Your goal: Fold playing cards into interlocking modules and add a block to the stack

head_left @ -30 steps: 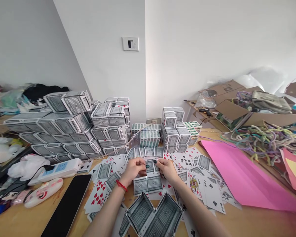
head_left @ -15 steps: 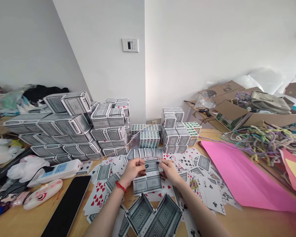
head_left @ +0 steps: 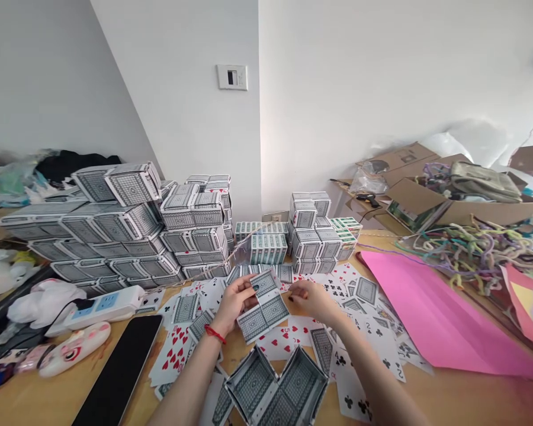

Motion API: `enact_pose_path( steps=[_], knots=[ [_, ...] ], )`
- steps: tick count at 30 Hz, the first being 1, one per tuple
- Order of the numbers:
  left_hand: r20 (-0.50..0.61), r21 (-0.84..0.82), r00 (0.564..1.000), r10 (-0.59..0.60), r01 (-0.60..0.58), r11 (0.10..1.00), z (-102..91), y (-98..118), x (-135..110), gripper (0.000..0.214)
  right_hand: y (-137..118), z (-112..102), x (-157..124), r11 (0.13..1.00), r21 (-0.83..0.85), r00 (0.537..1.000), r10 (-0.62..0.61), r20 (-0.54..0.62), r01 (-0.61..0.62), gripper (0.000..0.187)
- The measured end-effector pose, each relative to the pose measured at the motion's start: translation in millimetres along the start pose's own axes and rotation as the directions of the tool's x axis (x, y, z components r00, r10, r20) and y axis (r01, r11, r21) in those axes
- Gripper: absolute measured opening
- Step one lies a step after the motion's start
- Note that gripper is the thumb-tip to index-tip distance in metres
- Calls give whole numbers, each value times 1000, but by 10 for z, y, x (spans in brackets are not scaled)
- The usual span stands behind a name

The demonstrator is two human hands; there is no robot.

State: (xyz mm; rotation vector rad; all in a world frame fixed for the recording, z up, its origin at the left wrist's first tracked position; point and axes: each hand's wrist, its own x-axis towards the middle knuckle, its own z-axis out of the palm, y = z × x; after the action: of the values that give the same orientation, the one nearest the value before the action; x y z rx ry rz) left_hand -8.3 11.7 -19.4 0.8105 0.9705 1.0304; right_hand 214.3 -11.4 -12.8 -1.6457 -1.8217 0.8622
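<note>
My left hand (head_left: 236, 305), with a red cord at the wrist, grips a piece of joined playing cards (head_left: 263, 309) by its upper left part. The piece is tilted, patterned backs up, thumb on top. Just right of it, my right hand (head_left: 313, 302) hovers apart from the cards with curled fingers and a small gap between thumb and forefinger; nothing shows in it. In front lies a heart-shaped open box made of cards (head_left: 281, 390). Loose playing cards (head_left: 350, 378) are spread beneath and around both hands.
Stacked card blocks (head_left: 111, 222) rise at the back left, and smaller card blocks (head_left: 313, 236) stand back right. A black phone (head_left: 119, 373) and a white power strip (head_left: 104, 307) lie left. To the right are pink paper (head_left: 435, 319), tangled pipe cleaners (head_left: 484, 254) and a cardboard box (head_left: 479, 213).
My right hand has let go of the joined cards and moved a little right. The piece, held by my left hand, has turned from straight to tilted.
</note>
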Motion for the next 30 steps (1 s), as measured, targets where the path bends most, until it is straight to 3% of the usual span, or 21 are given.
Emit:
enact_pose_path(
  steps=[2,5,7,10,13,17,23,30],
  knots=[
    [-14,-10,1000,8,-8,1000,2,-15,13,37,-86,-117,-76,984,-179,994,-2,109,22,18],
    [-56,-12,997,50,-51,999,-2,-45,30,37,-245,-209,-229,891,-453,974,110,197,-9,49],
    [-104,29,987,126,-124,992,-5,-61,31,36,-354,-194,-319,793,-608,953,222,208,-52,68],
    [-125,135,963,238,-221,966,-5,-63,11,37,-480,-100,-390,659,-750,940,285,189,-49,83],
    [-124,220,954,273,-242,945,10,-36,-22,39,-527,-18,-386,612,-789,937,305,167,-59,91],
    [-140,265,952,271,-228,937,28,-7,-42,39,-498,-17,-337,666,-745,915,316,249,-27,85],
    [-134,199,954,268,-239,950,7,-34,-3,43,-447,-101,-284,712,-702,892,298,340,30,56],
    [-179,168,947,267,-238,957,-22,-54,35,42,-316,-197,-150,804,-588,956,236,175,-91,35]
  ],
)
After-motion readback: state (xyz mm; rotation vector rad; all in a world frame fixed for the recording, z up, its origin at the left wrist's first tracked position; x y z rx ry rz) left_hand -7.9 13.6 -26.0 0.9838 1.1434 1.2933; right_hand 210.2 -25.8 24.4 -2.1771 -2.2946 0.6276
